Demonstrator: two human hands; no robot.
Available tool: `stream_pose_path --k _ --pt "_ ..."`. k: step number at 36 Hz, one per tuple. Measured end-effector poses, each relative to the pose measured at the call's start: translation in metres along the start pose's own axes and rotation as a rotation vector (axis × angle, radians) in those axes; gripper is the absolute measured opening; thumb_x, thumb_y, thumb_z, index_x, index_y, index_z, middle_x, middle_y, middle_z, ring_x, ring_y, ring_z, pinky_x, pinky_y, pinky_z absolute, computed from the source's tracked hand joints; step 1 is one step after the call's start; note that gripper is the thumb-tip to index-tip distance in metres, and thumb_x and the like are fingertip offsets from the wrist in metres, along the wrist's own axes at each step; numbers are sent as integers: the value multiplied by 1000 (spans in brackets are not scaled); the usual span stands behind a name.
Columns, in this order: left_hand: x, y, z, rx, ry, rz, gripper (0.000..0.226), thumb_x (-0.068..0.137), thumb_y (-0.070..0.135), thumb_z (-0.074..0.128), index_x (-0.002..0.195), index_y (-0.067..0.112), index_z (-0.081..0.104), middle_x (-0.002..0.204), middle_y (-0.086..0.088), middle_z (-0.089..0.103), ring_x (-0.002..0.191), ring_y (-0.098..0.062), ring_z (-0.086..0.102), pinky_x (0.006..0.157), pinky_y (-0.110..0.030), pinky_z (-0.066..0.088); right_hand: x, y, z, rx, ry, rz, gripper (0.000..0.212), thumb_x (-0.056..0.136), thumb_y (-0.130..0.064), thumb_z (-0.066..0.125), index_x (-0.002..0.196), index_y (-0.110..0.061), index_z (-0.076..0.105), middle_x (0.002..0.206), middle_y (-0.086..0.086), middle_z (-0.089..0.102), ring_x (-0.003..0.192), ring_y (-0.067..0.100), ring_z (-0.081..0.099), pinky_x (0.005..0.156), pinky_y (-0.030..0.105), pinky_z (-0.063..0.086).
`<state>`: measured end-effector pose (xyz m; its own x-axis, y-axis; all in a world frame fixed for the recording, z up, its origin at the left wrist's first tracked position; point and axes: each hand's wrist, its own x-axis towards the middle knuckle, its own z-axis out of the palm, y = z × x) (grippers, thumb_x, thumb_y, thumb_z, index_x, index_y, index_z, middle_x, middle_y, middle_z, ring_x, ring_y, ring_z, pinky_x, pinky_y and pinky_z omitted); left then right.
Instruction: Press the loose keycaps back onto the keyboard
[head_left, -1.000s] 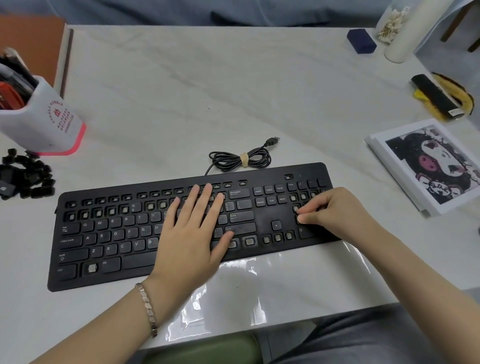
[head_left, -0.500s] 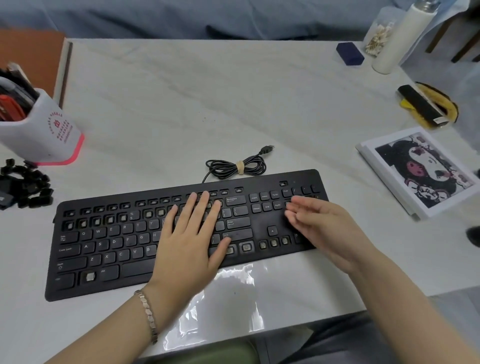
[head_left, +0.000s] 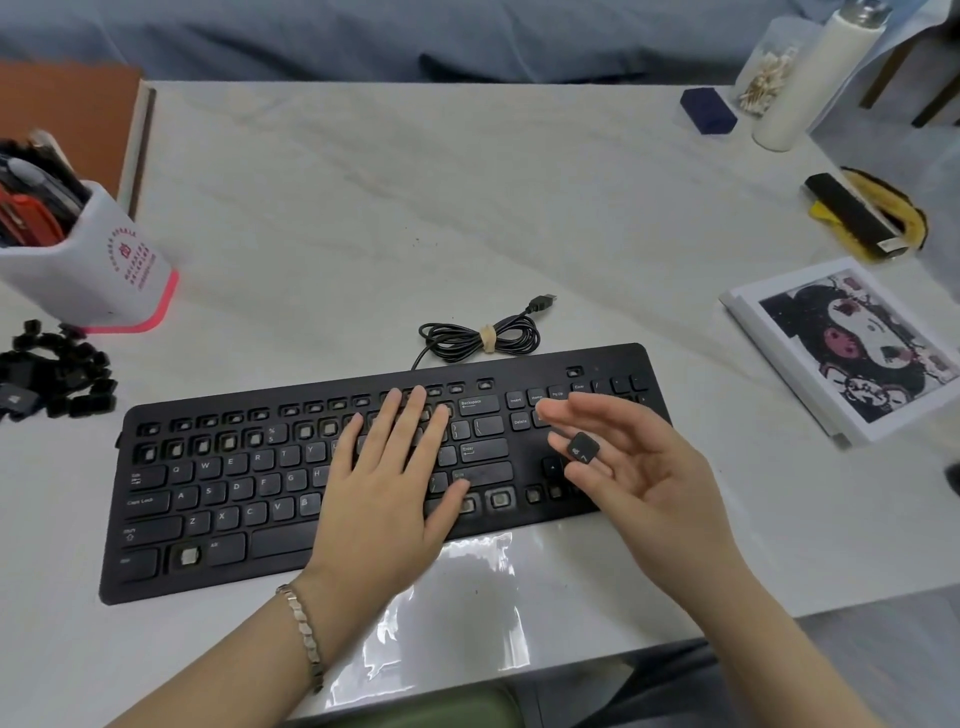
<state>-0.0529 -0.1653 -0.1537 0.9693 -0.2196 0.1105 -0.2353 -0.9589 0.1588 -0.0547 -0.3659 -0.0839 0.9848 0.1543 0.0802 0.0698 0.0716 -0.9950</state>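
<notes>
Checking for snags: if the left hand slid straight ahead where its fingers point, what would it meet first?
The left hand, flat on the keyboard, would cross its top row, then probably meet the coiled cable just behind it.

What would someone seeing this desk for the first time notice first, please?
The black keyboard near the front edge stands out, with many bare sockets along its top rows. The left hand lies flat on its middle, while the right hand hovers palm-up over its right end with one keycap lying on the fingers. A pile of loose keycaps sits at far left beside a white pen holder.
</notes>
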Motion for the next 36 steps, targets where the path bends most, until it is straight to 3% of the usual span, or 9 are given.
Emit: stream_pose_path --k 7,12,16,20,24,29,33,36 --pt "0 0 0 -7 8 -2 67 97 53 13 137 12 48 146 -12 42 137 -25 30 108 -48 23 0 1 0 -33 -18 -18 39 76 8 54 101 -22 62 110 -4 67 112 13 59 89 22 48" --pt "0 0 1 -14 37 2 61 90 48 34 136 11 50 145 -12 42 136 -25 31 108 -48 24 -1 4 0 -102 -20 -15 38 77 1 58 94 -32 65 105 -9 68 108 10 61 87 18 48" --pt "-1 -1 1 -7 23 -3 62 89 48 34 137 12 48 146 -11 42 137 -24 30 108 -47 23 0 10 -2 -220 -41 10 29 75 -4 61 90 -28 65 100 -8 65 104 10 62 83 17 49" --pt "-1 -2 -1 -61 10 15 59 90 48 34 136 13 47 145 -11 44 136 -24 30 108 -45 23 6 17 3 -473 4 1 24 74 -3 72 83 -25 70 94 -5 65 90 1 62 77 9 47" --pt "-5 -14 -10 -240 -3 30 54 92 40 35 132 8 52 141 -10 48 134 -18 30 110 -37 19 15 21 17 -464 -17 150 29 72 -1 74 73 -30 68 74 -4 69 61 5 65 68 11 49" --pt "-20 -44 -26 -336 48 -50 49 94 35 36 130 8 54 141 -7 48 132 -13 33 113 -30 16 29 24 38 -618 -50 107 16 69 -5 78 77 -19 75 79 -12 65 77 9 58 68 5 40" --pt "-33 -81 -36 -315 97 -160 48 93 33 36 128 6 56 139 -9 49 132 -16 34 114 -25 11 38 22 60 -581 -51 120 30 71 -3 76 73 -32 69 85 -15 63 70 4 59 66 6 44" --pt "-42 -103 -38 -301 130 -289 53 91 37 34 127 5 56 139 -12 49 133 -23 38 112 -30 17 45 20 78 -534 -51 119 32 75 -2 71 75 -34 67 89 -14 61 68 -3 58 67 8 47"
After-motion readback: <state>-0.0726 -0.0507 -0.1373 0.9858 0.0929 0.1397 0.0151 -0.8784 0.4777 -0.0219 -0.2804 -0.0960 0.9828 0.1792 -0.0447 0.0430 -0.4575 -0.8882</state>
